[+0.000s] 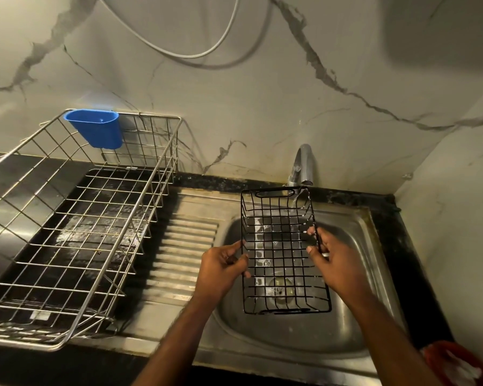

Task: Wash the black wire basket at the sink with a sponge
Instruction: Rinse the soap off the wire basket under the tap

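Marble-veined wall panels back a dark counter with a steel sink (354, 227) set into it at the lower right of the frame. You hold the black wire basket (283, 252) over the sink bowl, right of centre, its far end with the handle slot tipped up under the tap (301, 165), where water runs onto its upper right corner. Your left hand (223, 267) grips the basket's left rim, fingers curled round the wire and thumb lying along it. Your right hand (328, 256) pinches the right rim between thumb and curled fingers, with a ring showing on one finger. Through the basket's mesh you can see suds and the drain at the bottom of the bowl.

Left of the bowl lies the ribbed draining board (179, 254). Further left, filling the left half of the frame, a large steel wire dish rack (95, 218) sits on a wet black tray, and a blue plastic cup holder (96, 129) hangs on its back rim. At the lower right corner a red object (457, 363) is partly cut off; you cannot tell what it is.
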